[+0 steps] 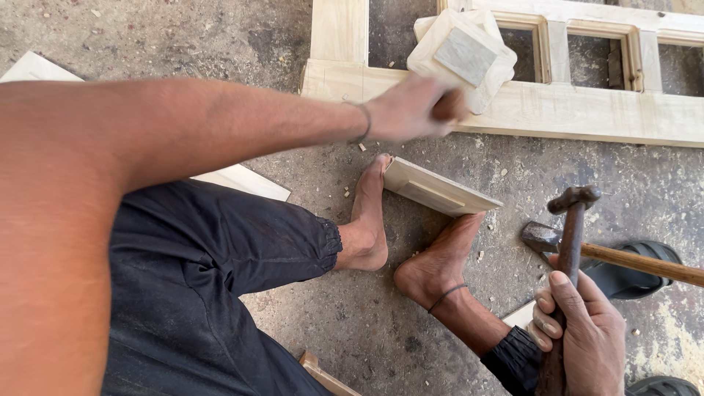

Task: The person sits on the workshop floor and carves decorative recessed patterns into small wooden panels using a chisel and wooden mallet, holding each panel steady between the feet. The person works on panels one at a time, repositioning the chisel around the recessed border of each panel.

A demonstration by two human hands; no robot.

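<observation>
Two bare hands work over a rough grey concrete floor [220, 44], seen from above by a person sitting on the ground in dark trousers [205, 293]. Largest of the wooden pieces is a pale window frame [587, 110] lying flat across the top of the view, with several open rectangular panes. On its lower rail, near the middle, rest stacked square wooden blocks [462, 55] with bevelled edges, the top one showing a grey raised centre.

The left hand [414, 110] stretches forward across the body and lies against the frame's lower rail, just below the stacked blocks. It is blurred, with fingers curled around something small and dark; I cannot tell what it grips. A thin band circles that wrist.

Between the two bare feet sits a smaller bevelled wooden panel [440, 191], tilted up on edge, its left end touching the toes of the left foot [370, 220] and its right end resting on the right foot [440, 264].

At lower right, the right hand [579, 330] is closed around the dark wooden handle of a hammer [568, 242], held upright with the metal head at the top. Just behind it a second hammer [623, 257] lies on the floor, its pale handle running to the right edge, across a dark sandal [638, 275].
</observation>
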